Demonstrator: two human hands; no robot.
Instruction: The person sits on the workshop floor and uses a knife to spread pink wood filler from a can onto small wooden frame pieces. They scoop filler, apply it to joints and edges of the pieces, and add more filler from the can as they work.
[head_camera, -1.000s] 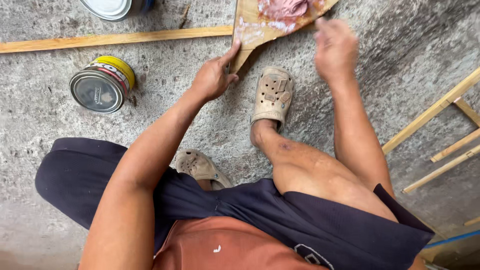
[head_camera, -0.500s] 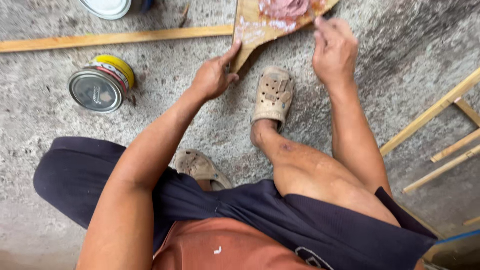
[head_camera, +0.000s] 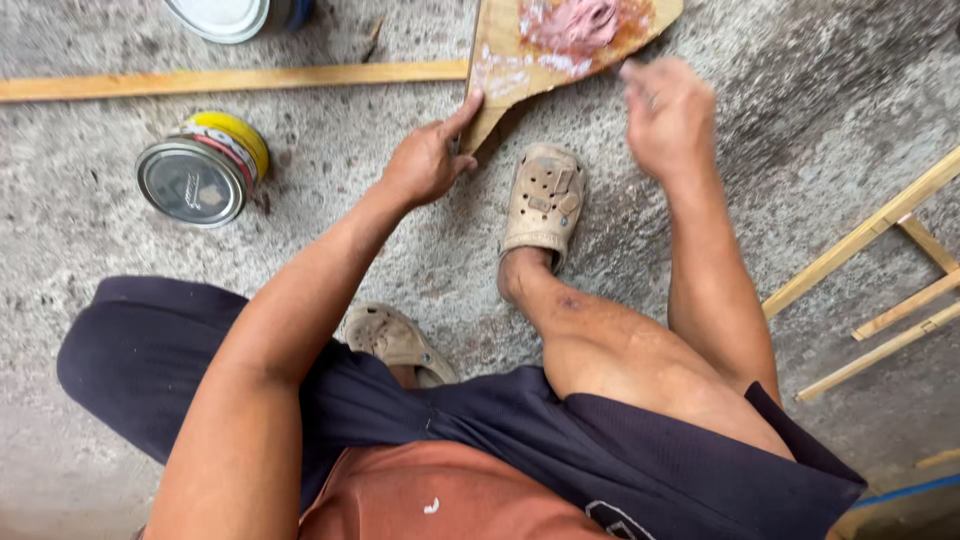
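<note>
Since half a second ago the right hand (head_camera: 668, 115) has dropped a little from the board's edge toward mid-frame, blurred and loosely curled; I cannot tell whether it pinches anything. The left hand has stayed put.

The concrete floor (head_camera: 700, 260) carries everything, the person crouching low over it so both arms reach the work. The board (head_camera: 510, 50), at the top centre, lies flat with a pink putty (head_camera: 580, 22) smear on its upper face, kept there as on a palette. The left hand (head_camera: 425, 160), fingers spread narrow, presses the board's lower corner, apparently to stop it sliding. A long strip (head_camera: 230, 80) runs across the upper left. A sandal (head_camera: 543, 200) sits just below the board. A tin (head_camera: 200, 170) lies on its side at left, within arm's reach.
</note>
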